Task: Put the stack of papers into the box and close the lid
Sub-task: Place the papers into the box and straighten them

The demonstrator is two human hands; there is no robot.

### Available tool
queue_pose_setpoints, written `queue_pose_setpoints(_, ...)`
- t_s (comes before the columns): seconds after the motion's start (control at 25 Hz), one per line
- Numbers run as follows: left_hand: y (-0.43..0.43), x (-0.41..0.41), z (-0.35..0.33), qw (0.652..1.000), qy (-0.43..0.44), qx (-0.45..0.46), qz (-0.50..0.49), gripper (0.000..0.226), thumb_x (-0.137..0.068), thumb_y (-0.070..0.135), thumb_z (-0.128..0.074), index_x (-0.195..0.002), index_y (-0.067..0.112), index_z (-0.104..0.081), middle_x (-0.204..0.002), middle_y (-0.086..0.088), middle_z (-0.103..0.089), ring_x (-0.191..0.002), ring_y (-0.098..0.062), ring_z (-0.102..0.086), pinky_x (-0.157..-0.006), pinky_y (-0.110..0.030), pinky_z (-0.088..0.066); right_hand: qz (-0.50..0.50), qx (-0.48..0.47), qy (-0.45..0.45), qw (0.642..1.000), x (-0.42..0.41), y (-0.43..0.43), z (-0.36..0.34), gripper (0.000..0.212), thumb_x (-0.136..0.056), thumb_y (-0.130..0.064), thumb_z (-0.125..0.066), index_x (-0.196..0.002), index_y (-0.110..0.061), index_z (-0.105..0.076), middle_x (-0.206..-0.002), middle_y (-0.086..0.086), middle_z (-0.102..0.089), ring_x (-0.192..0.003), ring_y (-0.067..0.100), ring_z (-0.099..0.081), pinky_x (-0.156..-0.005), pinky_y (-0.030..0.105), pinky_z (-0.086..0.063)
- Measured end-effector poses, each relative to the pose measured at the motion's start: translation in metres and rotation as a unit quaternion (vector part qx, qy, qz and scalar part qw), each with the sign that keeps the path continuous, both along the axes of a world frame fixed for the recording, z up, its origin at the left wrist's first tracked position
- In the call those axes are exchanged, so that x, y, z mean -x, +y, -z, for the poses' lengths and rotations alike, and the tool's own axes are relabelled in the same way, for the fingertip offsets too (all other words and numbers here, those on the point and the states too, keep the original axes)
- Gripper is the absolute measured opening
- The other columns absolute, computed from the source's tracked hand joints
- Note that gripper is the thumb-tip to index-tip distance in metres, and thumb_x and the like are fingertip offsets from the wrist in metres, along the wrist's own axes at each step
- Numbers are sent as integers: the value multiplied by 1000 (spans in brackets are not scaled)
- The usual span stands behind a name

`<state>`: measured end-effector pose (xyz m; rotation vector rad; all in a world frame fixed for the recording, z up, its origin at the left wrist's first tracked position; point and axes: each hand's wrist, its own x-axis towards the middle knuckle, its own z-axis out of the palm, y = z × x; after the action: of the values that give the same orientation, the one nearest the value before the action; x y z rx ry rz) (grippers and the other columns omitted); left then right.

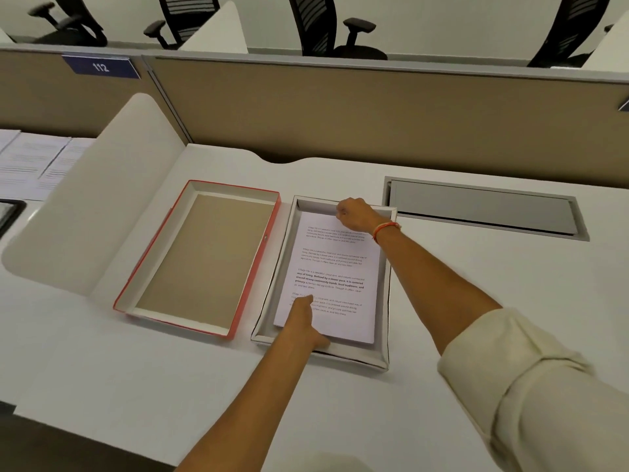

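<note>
White printed papers (332, 270) already lie in the grey box (384, 294), left hand (304, 321) and right hand (355, 212) pressing them flat, gripping nothing, while the red-edged lid (200, 257) waits alongside.

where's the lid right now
In the head view the red-edged lid lies open-side up on the desk, left of centre, right beside the white box that holds the stack of papers.
</note>
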<state>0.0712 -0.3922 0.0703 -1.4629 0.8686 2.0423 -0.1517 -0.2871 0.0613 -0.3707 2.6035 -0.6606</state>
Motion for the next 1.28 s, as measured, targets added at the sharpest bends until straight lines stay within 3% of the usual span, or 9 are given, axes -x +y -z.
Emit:
queue_pose_setpoints(0.08,0,2,3,999,-10,-14,-32,25,-95,35,-50,-101,16,-64,-125,-10,-67,-121,-32,-60,-109,-44,-43,-2,-4,-9,1000,7,-1,3,29,-100,-7,-41,-113,8,-62,-115,26,-65,-97,33,-60,-82,36,-46)
queue_pose_setpoints(0.32,0,6,10,997,-29,-18,-70,30,-92,39,-54,-112,18,-64,-118,-11,-68,-118,-34,-62,-104,-47,-48,-55,-40,-27,997,23,-6,12,33,-99,-8,-44,-127,1,-57,-124,21,-61,-112,34,-61,-96,37,-50)
queue_pose_setpoints(0.48,0,5,15,996,-31,-15,-83,32,-91,40,-57,-113,18,-64,-119,-12,-70,-113,-34,-66,-101,-48,-51,-85,-58,-17,995,33,-5,20,31,-96,-7,-49,-124,1,-60,-121,21,-62,-99,29,-60,-93,34,-50)
queue_pose_setpoints(0.64,-4,10,17,996,-46,-16,-69,30,-90,41,-56,-106,18,-66,-113,-10,-72,-114,-32,-65,-104,-46,-49,-83,-58,-6,995,37,-3,24,31,-94,-4,-49,-121,1,-64,-117,21,-64,-104,33,-62,-92,35,-51)
queue_pose_setpoints(0.72,-4,13,18,996,-50,-17,-67,29,-91,41,-55,-105,18,-65,-115,-10,-71,-116,-32,-64,-105,-45,-48,-86,-61,-1,994,36,-3,27,30,-93,-3,-50,-120,1,-64,-114,21,-65,-98,31,-61,-90,35,-52)
queue_pose_setpoints(0.96,-5,16,16,997,-53,-12,-52,26,-91,40,-55,-95,16,-64,-124,-10,-68,-118,-33,-61,-107,-47,-44,-85,-69,8,994,34,-3,29,27,-93,-3,-52,-115,2,-65,-94,11,-54,-86,25,-52,-78,28,-43)
queue_pose_setpoints(1.12,-6,15,16,997,-54,-16,-49,26,-92,39,-55,-93,15,-63,-123,-11,-68,-118,-34,-61,-107,-47,-45,-85,-64,-1,994,31,-1,27,28,-94,-4,-52,-118,1,-63,-108,19,-62,-100,32,-61,-87,32,-50)
queue_pose_setpoints(1.28,-8,11,18,997,-39,-23,-60,29,-91,39,-57,-107,16,-64,-123,-11,-69,-118,-34,-62,-106,-46,-46,-93,-64,-18,993,28,1,19,30,-97,-7,-49,-124,0,-59,-120,19,-61,-100,27,-57,-90,31,-47)
